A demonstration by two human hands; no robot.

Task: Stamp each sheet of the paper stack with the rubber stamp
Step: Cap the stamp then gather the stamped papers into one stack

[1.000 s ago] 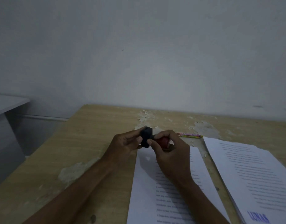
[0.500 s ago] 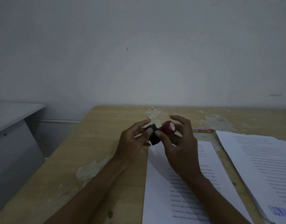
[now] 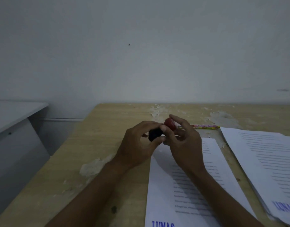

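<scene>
Both hands pinch the rubber stamp (image 3: 162, 130), left hand (image 3: 137, 145) on its dark part, right hand (image 3: 185, 143) hiding much of its red part.

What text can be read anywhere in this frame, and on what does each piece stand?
"LUNAS", blue stamp mark, cut off by the lower edge, on the sheet under the forearms.
"LUNAS", blue stamp mark, last letter at the frame edge, on the top sheet of the stack to the right.
Printed body text on both sheets: too small and blurred to read.
Pencil: patterned, no legible words.
Stamp: no readable label.
</scene>
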